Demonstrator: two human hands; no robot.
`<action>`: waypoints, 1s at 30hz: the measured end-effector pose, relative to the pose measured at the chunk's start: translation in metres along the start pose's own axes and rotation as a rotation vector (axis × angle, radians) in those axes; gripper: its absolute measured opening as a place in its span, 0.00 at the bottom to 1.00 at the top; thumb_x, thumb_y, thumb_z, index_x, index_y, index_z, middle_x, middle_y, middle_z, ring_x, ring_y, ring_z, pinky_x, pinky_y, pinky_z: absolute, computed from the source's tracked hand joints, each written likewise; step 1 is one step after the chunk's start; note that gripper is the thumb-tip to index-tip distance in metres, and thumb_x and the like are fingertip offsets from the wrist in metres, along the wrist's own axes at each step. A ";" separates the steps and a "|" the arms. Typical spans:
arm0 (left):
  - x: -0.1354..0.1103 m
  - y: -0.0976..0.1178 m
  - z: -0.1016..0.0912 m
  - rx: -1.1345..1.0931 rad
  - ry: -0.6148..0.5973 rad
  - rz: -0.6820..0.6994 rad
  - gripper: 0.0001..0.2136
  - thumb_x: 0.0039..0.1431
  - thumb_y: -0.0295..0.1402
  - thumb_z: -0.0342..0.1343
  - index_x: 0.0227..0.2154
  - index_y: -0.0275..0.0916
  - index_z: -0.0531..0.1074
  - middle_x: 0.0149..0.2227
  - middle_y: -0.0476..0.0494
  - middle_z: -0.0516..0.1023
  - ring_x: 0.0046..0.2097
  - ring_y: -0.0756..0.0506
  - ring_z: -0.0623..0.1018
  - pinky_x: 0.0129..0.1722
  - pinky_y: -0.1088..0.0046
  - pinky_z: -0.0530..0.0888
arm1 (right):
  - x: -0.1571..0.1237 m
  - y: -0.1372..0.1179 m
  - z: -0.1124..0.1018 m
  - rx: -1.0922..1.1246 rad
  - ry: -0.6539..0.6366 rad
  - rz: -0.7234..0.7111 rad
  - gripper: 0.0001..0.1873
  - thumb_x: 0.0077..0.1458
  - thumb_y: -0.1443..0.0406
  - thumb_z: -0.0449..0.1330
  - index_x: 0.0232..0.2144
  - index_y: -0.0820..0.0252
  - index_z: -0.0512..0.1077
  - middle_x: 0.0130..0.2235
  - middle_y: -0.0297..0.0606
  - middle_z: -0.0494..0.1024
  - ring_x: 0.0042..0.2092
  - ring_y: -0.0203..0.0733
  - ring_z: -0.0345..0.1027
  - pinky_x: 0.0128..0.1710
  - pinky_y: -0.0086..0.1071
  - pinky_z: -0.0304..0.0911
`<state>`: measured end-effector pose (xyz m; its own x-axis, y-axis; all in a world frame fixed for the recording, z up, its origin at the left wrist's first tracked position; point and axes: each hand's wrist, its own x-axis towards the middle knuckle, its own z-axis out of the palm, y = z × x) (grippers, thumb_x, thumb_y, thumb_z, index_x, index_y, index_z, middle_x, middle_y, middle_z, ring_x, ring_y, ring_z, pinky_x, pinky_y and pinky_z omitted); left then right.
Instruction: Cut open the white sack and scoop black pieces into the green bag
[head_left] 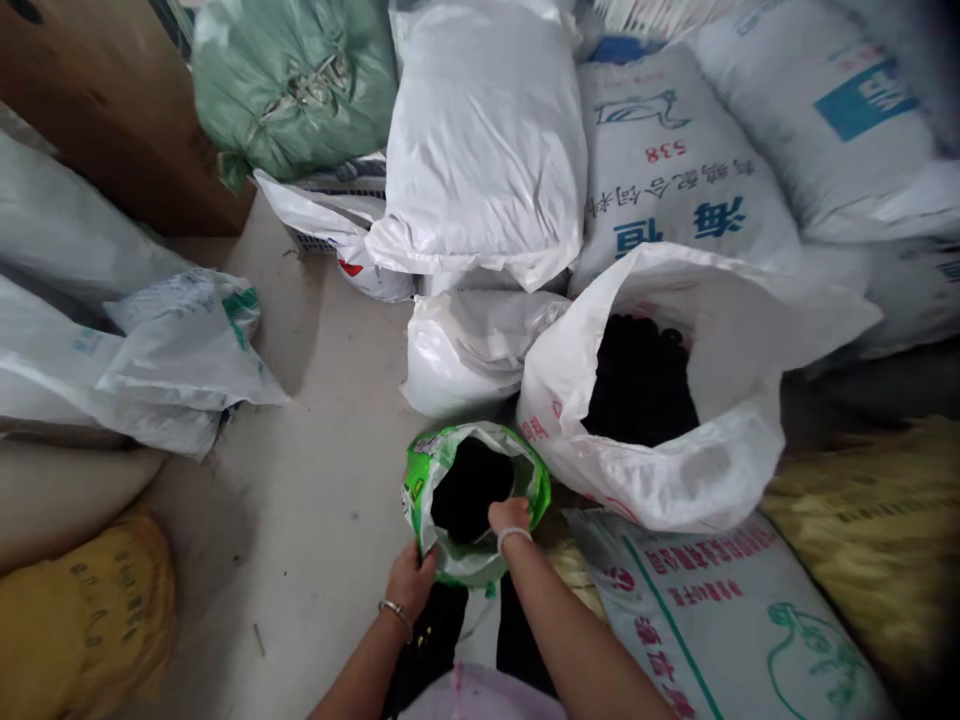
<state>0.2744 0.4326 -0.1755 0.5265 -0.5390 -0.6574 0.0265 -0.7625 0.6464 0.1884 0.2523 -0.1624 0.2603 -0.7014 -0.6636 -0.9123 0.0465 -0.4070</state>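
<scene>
A small green and white bag stands open on the floor just in front of me, with dark material inside it. My left hand grips the bag's near rim. My right hand reaches into the bag's mouth at its right side, fingers hidden inside the opening. Right behind it stands a large white sack, open, with black material inside.
Full white woven sacks are piled at the back and right, a green sack at the back left. Flat white sacks lie left, yellow sacks at bottom left and right. Bare concrete floor lies left of the bag.
</scene>
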 end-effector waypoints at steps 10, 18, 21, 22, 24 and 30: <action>-0.002 0.013 -0.015 0.039 0.040 -0.042 0.15 0.54 0.38 0.45 0.31 0.32 0.70 0.28 0.41 0.73 0.31 0.45 0.71 0.31 0.71 0.64 | -0.024 -0.030 -0.055 -0.570 0.227 -0.607 0.27 0.55 0.73 0.42 0.58 0.67 0.53 0.60 0.50 0.52 0.60 0.52 0.44 0.57 0.47 0.41; -0.009 -0.004 -0.006 0.000 0.066 -0.136 0.14 0.53 0.38 0.44 0.31 0.33 0.69 0.28 0.43 0.73 0.31 0.46 0.71 0.31 0.73 0.65 | 0.050 -0.030 -0.059 -0.751 0.210 -0.539 0.42 0.40 0.74 0.54 0.60 0.68 0.47 0.62 0.58 0.39 0.61 0.66 0.29 0.55 0.52 0.40; -0.032 -0.018 -0.002 -0.008 0.090 -0.215 0.13 0.52 0.36 0.42 0.27 0.33 0.69 0.26 0.43 0.73 0.31 0.45 0.71 0.30 0.73 0.66 | 0.052 -0.029 -0.049 -0.792 0.152 -0.545 0.46 0.40 0.73 0.54 0.61 0.69 0.41 0.62 0.58 0.39 0.61 0.64 0.30 0.55 0.51 0.37; -0.043 -0.024 0.000 -0.011 0.099 -0.248 0.13 0.51 0.35 0.42 0.26 0.33 0.69 0.26 0.42 0.74 0.32 0.44 0.72 0.30 0.72 0.66 | 0.047 -0.025 -0.046 -0.803 0.121 -0.546 0.47 0.39 0.72 0.55 0.61 0.70 0.41 0.61 0.59 0.43 0.61 0.64 0.34 0.55 0.50 0.39; -0.069 -0.034 0.003 -0.019 0.123 -0.327 0.12 0.49 0.32 0.42 0.25 0.33 0.70 0.26 0.41 0.75 0.32 0.43 0.73 0.31 0.72 0.68 | 0.030 -0.016 -0.041 -0.820 0.049 -0.543 0.47 0.37 0.72 0.56 0.60 0.69 0.43 0.57 0.58 0.53 0.57 0.60 0.47 0.53 0.46 0.46; -0.103 -0.033 -0.006 -0.053 0.203 -0.545 0.15 0.49 0.38 0.42 0.23 0.37 0.72 0.26 0.41 0.77 0.34 0.38 0.76 0.33 0.66 0.71 | -0.010 -0.014 -0.033 -0.796 -0.080 -0.462 0.21 0.42 0.71 0.53 0.42 0.67 0.67 0.36 0.48 0.73 0.39 0.48 0.67 0.35 0.34 0.57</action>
<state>0.2246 0.5154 -0.1270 0.5773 0.0097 -0.8165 0.3793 -0.8887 0.2576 0.1879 0.2354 -0.1292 0.6469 -0.4755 -0.5961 -0.6529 -0.7493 -0.1108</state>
